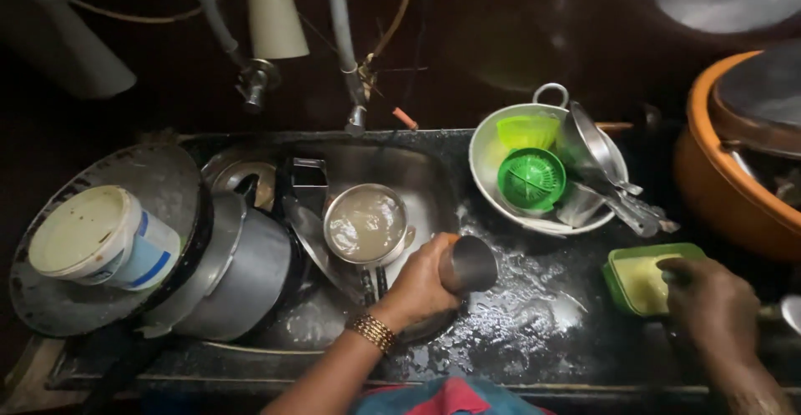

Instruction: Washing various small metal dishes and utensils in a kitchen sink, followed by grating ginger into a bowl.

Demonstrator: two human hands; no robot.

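Head view, left hand: the left hand [421,286], a gold bangle [373,332] on its wrist, has its grip wrapped around a steel tumbler [471,263], fingers pressed onto the sides.
Head view, tumbler: it lies tilted on its side in the hand, above the right edge of the sink [425,173] where that meets the wet bench [534,315].
Head view, right hand: the right hand [709,306] rests at the near right corner of a green soap tub [647,277], fingertips on its yellowish contents; whether the grip pinches anything I cannot tell.
Head view, sink: a steel bowl of cloudy water [365,225] sits in the middle, just beside the tumbler; a large steel pot [242,269] leans at the left.
Head view, left side: a round lid or pan [158,181] carries a white plastic tub [104,238] lying on its side.
Head view, behind the bench: a white colander [488,165] holds a green juicer [531,180], a lime-green cup [527,130] and steel utensils [613,181].
Head view, far right: an orange basin [709,190] stands apart from the soap tub.
Head view, top: two taps [254,81] hang over the sink.
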